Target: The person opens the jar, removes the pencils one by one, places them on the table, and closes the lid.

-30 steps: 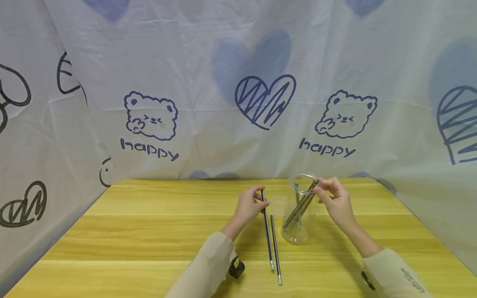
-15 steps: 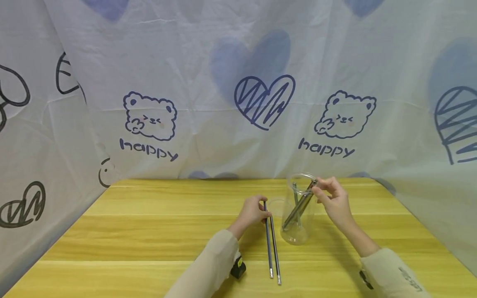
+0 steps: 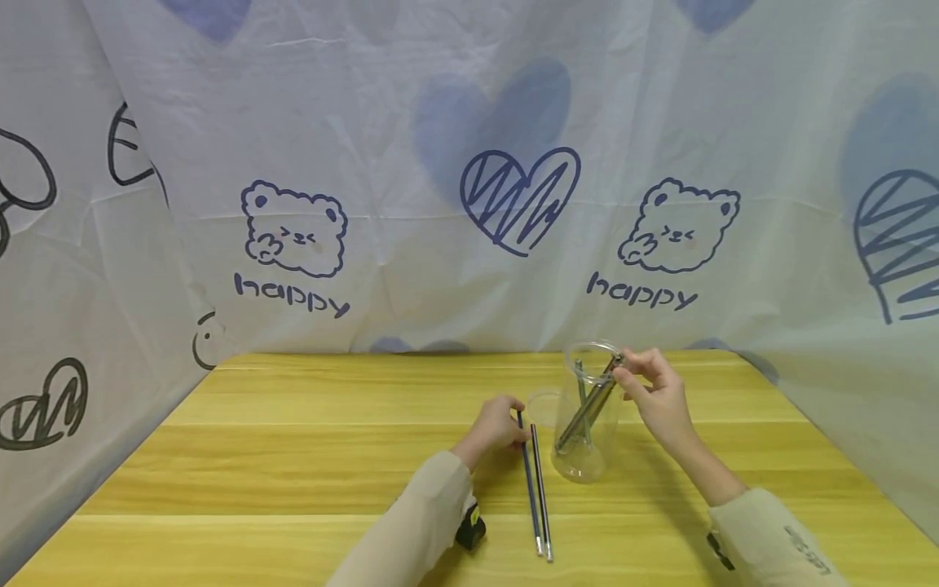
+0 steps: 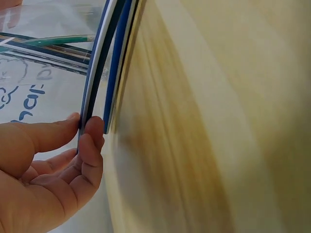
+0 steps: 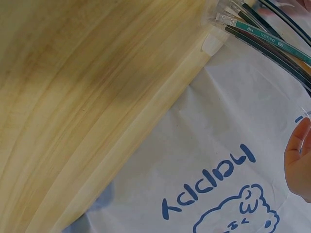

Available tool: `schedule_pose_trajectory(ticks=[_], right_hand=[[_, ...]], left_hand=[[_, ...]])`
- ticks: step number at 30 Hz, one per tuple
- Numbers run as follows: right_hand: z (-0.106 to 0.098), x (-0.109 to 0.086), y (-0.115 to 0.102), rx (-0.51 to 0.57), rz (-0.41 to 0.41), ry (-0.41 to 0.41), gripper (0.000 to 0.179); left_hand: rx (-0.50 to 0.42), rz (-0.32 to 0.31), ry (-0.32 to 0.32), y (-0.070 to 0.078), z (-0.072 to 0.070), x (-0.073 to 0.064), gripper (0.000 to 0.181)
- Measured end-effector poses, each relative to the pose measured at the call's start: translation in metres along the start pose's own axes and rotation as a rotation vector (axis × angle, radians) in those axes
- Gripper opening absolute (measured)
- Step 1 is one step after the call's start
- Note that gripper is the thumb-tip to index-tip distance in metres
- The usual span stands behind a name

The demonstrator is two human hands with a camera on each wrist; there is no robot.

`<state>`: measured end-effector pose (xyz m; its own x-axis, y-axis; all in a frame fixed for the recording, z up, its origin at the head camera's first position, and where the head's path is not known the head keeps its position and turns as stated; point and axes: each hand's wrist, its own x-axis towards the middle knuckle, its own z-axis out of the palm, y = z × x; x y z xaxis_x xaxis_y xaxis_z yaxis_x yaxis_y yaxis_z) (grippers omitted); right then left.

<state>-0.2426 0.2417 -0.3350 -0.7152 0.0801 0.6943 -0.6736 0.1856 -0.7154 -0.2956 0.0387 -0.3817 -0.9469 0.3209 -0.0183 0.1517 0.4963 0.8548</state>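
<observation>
My left hand point(image 3: 493, 425) pinches a dark blue pencil point(image 3: 531, 497) between thumb and fingers near its upper end. In the left wrist view this pencil point(image 4: 94, 82) stands slightly apart from the second pencil point(image 4: 114, 73). That second dark pencil point(image 3: 541, 489) lies on the table just right of the held one, silver end toward me. A tall clear plastic cup point(image 3: 579, 467) stands upright to the right. Several pencils point(image 3: 587, 412) lean inside it, one of them green point(image 5: 272, 40). At the cup's rim, my right hand point(image 3: 660, 399) grips with thumb and fingers.
A clear round lid point(image 3: 546, 406) lies on the table just left of the cup. The yellow wood-grain table point(image 3: 308, 456) runs back to a pale curtain point(image 3: 411, 269) printed with bears and hearts, which also hangs at both sides.
My left hand has come nearer to me with the held pencil, whose silver end now sits almost level with and close to the other's. The right hand and cup have hardly moved.
</observation>
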Motion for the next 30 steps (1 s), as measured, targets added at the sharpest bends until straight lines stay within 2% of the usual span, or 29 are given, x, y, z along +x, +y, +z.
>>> schedule_pose_trajectory(ticks=[4, 13, 18, 25, 30], right_hand=[[-0.0007, -0.0002, 0.0015, 0.009, -0.006, -0.003, 0.009], [-0.0009, 0.0001, 0.0023, 0.011, 0.001, -0.003, 0.010], [-0.0001, 0.0003, 0.0019, 0.008, 0.000, -0.001, 0.012], [-0.0007, 0.0000, 0.0026, 0.015, -0.004, -0.006, 0.007], [-0.0008, -0.0003, 0.0024, 0.006, 0.007, -0.002, 0.010]], left_hand=[[-0.025, -0.046, -0.016, -0.0013, 0.0005, -0.0004, 0.045], [-0.033, -0.084, -0.010, -0.0018, 0.0033, 0.0002, 0.049], [-0.043, -0.089, 0.003, -0.0013, 0.0066, 0.0004, 0.047], [0.003, -0.085, 0.006, -0.0018, 0.0096, 0.0012, 0.046], [0.046, -0.077, 0.014, -0.0002, 0.0089, -0.0008, 0.045]])
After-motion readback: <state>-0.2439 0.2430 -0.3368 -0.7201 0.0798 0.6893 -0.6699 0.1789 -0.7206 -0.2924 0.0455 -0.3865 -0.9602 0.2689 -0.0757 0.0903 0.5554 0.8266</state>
